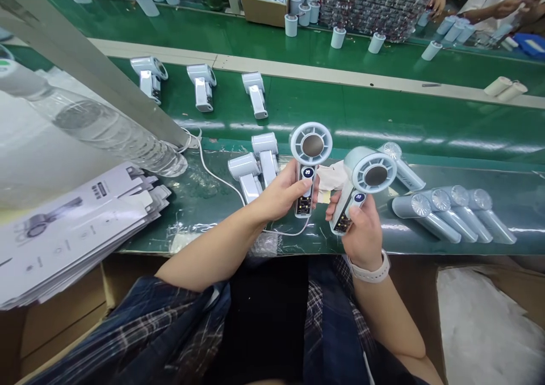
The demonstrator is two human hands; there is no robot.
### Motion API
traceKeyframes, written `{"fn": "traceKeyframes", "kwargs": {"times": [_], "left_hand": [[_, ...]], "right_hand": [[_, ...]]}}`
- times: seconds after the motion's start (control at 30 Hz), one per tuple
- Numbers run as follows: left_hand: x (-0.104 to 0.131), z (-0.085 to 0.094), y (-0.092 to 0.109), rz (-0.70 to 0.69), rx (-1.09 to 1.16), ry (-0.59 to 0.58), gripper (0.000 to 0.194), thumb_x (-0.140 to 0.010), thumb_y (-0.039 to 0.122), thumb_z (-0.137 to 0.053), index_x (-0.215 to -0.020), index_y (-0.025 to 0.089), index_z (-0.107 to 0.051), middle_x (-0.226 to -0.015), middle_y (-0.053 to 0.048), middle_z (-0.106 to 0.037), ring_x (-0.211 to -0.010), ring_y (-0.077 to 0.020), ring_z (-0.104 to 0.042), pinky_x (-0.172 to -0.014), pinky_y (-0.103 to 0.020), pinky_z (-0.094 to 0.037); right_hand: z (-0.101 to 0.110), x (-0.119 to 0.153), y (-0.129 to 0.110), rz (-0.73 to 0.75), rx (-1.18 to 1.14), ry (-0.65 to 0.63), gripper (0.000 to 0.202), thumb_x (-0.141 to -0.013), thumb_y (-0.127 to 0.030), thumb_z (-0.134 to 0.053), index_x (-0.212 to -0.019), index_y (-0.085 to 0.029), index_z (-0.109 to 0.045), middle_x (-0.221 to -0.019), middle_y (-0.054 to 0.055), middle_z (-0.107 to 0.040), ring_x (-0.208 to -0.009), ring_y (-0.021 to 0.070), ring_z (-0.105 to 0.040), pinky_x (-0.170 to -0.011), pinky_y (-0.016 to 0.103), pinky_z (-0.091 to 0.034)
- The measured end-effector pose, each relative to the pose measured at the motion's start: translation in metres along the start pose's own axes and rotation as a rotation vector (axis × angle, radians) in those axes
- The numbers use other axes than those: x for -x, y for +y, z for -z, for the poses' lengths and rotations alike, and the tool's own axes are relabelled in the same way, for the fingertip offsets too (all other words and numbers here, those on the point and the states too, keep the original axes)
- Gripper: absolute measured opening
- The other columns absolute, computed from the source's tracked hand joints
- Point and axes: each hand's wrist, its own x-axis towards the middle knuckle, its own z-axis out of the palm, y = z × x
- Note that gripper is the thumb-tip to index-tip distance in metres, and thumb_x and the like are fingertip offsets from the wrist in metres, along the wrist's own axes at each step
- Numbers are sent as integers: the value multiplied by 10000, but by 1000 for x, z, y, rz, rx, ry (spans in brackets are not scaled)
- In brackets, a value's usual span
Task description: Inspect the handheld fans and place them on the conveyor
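Note:
My left hand (285,191) is closed around the handle of an upright light-blue handheld fan (311,141), its thumb on the panel below a round display reading 20. A white cable runs to the bottom of that fan. In my right hand (364,229) is a second handheld fan (369,168), tilted to the right, and its display also reads 20. Both handles show bare circuit boards below the displays. Just left of my left hand, two more fans (244,172) lie on the bench. A crumpled pale cloth or paper (333,178) lies behind the hands.
Several fans (202,87) stand on the green belt (323,112). Wrapped fans (443,209) lie in a row at right. On the left are a water bottle (110,121), flat printed boxes (80,220) and a metal post (93,50). Co-workers' hands (437,3) show across the line.

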Motion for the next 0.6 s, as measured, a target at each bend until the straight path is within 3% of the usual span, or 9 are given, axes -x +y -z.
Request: {"fn": "traceKeyframes", "kwargs": {"times": [0.27,0.6], "left_hand": [[-1,-3,4,-65,-101,-78,506,-915,599,-715,-1092,199,-462,-845,6,-611,-617,-120,-623,-573,-276,-532],[-1,0,1,-28,-75,-108,496,-925,567,-725,-1108,197,-450,-892,-17,-611,-679,-129,-630,-611,-280,-551]], "right_hand": [[0,-1,1,-2,51,-29,318,-906,-472,-725,-1124,-281,-595,-963,20,-715,-731,192,-677,-630,365,-603],[-1,-1,-3,-10,12,2,250,-904,-426,-724,-1078,-278,-625,-975,22,-716,-756,201,-685,-657,381,-611]]}}
